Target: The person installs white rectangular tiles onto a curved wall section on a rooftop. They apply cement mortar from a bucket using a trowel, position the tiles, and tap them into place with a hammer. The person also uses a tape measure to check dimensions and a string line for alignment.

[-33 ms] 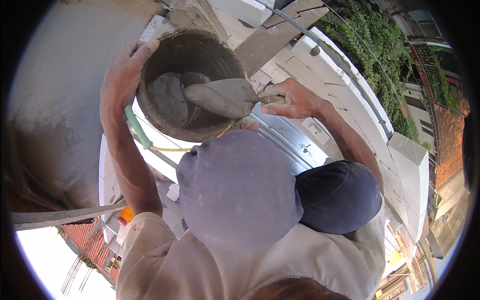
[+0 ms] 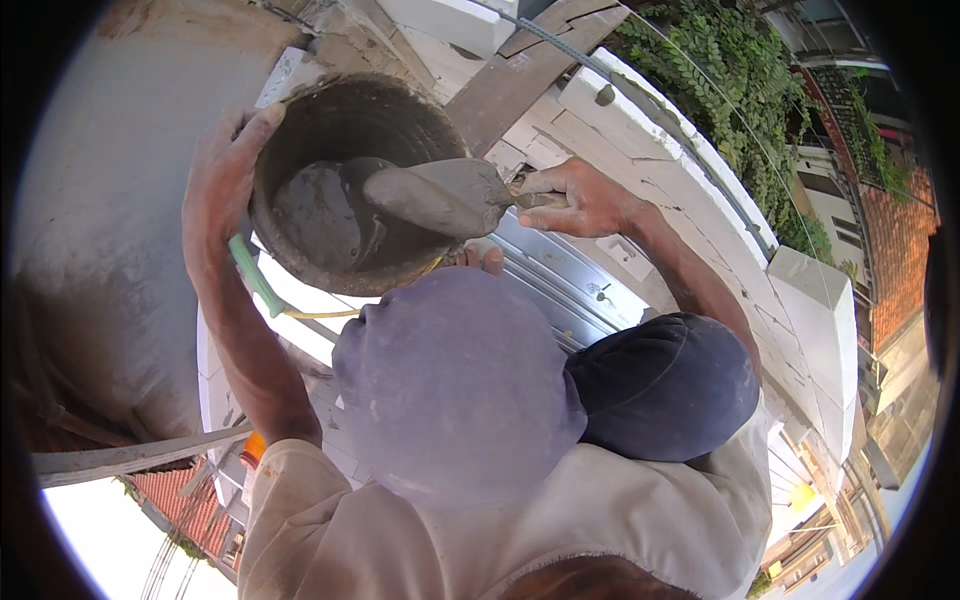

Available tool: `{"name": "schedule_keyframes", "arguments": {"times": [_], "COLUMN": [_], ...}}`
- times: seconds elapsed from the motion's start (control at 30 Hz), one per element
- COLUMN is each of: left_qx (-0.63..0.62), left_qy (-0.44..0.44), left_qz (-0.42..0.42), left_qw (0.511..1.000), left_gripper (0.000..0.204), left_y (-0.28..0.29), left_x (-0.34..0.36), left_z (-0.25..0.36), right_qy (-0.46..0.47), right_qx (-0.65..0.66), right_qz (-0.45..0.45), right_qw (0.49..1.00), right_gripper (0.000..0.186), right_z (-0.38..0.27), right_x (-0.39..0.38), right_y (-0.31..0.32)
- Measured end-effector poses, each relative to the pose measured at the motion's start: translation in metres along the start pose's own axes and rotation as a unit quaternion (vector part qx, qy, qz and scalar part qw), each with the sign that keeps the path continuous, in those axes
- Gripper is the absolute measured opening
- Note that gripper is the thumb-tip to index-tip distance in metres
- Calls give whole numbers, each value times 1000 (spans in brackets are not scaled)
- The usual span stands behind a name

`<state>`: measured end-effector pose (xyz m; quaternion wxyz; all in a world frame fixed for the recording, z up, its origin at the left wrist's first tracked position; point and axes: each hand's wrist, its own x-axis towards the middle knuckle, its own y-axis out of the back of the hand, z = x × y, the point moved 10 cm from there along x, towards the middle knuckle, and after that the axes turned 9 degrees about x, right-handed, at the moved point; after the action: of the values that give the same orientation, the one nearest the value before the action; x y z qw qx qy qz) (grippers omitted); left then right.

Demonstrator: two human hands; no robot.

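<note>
The pale block wall (image 2: 695,195) curved through the right of the frame, partly hidden behind the right forearm. At lower centre, a grey-clad knee (image 2: 455,390) and a dark-clad knee (image 2: 665,390), 2 in all, covered much of what lay beneath. The bucket (image 2: 400,115) stood tilted at upper left of centre, its wet grey mortar (image 2: 320,215) in view but its base out of sight. Compared with the earlier frame, the bucket and left hand (image 2: 222,170) sat a little farther left and lower, while the trowel (image 2: 430,195) kept nearly the same spot, its mortar-smeared blade across the bucket's right rim. The right hand (image 2: 585,200) was closed around the trowel's handle, concealing most of it. The left hand pressed the bucket's outer left side, thumb at the rim; how far its fingers closed could not be told.
</note>
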<state>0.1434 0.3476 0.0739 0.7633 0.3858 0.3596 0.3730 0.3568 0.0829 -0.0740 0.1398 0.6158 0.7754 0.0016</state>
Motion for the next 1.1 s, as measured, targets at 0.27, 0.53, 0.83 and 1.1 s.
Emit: {"name": "schedule_keyframes", "arguments": {"times": [0.27,0.53,0.83,1.1], "left_qx": [-203,-158,-154,-147], "left_qy": [21,23,34,22], "left_qz": [-85,-57,-51,-64], "left_qw": [975,986,986,987], "left_gripper": [48,49,50,50], "left_y": [-4,-1,3,-7], "left_x": [7,14,6,17], "left_z": [-61,-47,-50,-36], "right_qy": [-148,-231,-352,-426], "right_qx": [-15,-443,-387,-147], "right_qz": [243,396,515,496], "right_qw": [959,770,679,742], "right_gripper": [45,33,36,42], "right_z": [44,40,54,63], "right_x": [-213,-348,-397,-314], "right_y": [100,145,85,54]}}
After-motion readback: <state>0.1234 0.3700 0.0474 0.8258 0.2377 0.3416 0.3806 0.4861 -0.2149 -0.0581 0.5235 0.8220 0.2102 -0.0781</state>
